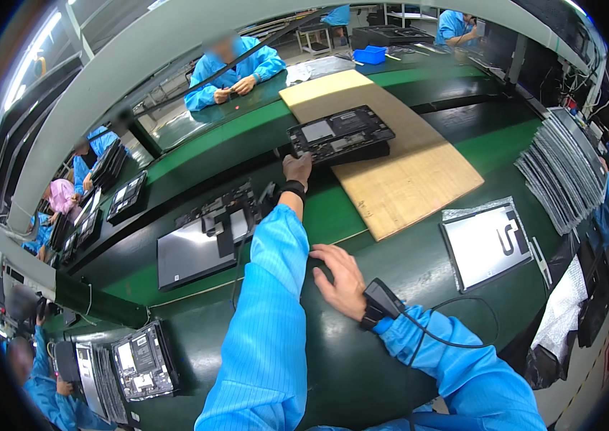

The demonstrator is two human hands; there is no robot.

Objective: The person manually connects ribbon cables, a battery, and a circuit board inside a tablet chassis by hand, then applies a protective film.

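My left hand [297,170] reaches far forward and grips the near left corner of an opened laptop base [351,135], its inner boards and battery exposed. That base is over the far part of a wooden board [401,165], with a dark part showing below it. My right hand [341,280] is low over the green bench [362,345], fingers apart and holding nothing. A black band with a small box and cable is on the right wrist. Left of my left forearm lies another laptop part, a grey panel [193,251] with dark boards behind it.
A silver screen panel [487,244] lies right of my right hand, beside a tall stack of thin panels [563,169]. More laptop bases [145,361] stand at the lower left. Across the bench a person in blue [236,72] works, and a blue bin [370,55] stands farther back.
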